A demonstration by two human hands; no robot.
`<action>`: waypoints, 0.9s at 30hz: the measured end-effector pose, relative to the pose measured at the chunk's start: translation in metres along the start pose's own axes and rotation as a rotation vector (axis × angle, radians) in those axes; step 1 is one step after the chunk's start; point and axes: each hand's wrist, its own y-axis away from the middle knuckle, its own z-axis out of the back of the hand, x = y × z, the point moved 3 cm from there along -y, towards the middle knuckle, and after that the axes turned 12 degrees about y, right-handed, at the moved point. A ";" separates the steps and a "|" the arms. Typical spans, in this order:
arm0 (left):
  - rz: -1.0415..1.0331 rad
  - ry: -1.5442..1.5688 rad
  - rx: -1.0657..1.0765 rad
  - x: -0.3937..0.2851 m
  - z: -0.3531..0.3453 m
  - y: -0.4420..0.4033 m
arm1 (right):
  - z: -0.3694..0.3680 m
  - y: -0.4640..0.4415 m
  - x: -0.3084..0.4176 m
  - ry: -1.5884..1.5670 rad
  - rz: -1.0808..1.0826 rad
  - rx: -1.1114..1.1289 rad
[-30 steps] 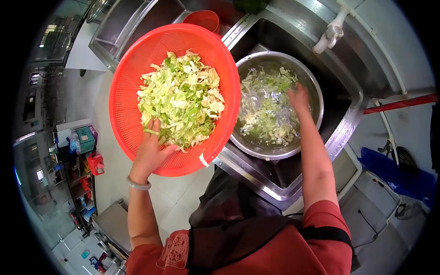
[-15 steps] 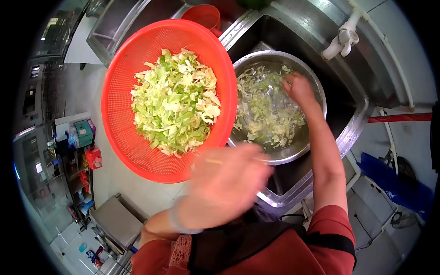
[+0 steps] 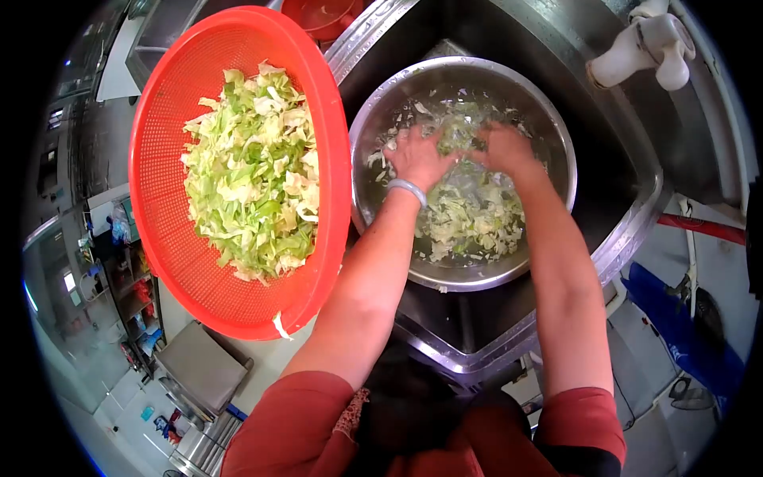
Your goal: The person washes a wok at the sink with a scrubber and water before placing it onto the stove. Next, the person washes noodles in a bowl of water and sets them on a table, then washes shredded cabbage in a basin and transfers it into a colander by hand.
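Note:
A round steel basin holds water with shredded cabbage floating in it. My left hand, a pale bracelet at its wrist, is in the basin on the left with its fingers spread among the shreds. On the right side of the water is my right hand, turned inward towards the left one; its fingertips are lost under water and shreds. Left of the basin, a red plastic colander carries a heap of cut cabbage. One shred clings to the colander's near rim.
The basin stands inside a dark steel sink. A white tap juts in at the upper right. Behind the colander is a smaller red container. Shelves stand on the far left, and a blue sheet-like item is at lower right.
My left hand has moved from above the near edge, between colander and basin, into the water. The right hand stays in the basin. The view has shifted closer to the basin.

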 end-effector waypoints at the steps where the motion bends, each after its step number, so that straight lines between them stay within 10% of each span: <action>1: 0.054 -0.079 0.097 0.000 -0.002 0.006 | -0.005 0.011 0.002 -0.002 0.004 0.033; 10: 0.092 0.023 0.227 0.034 -0.029 0.057 | -0.076 0.090 0.032 -0.462 -0.203 0.019; 14: 0.173 0.477 0.134 0.058 -0.090 0.055 | -0.114 0.095 0.053 -0.802 -0.435 -0.057; 16: 0.532 1.355 0.175 0.062 -0.123 0.061 | -0.121 0.093 0.073 -1.033 -0.579 -0.018; 18: 0.575 1.433 0.135 0.044 -0.120 0.072 | -0.124 0.095 0.093 -1.700 -0.830 -0.146; 27: 0.333 1.520 -0.046 -0.069 0.004 0.132 | 0.011 0.161 0.074 -1.846 -0.647 -0.636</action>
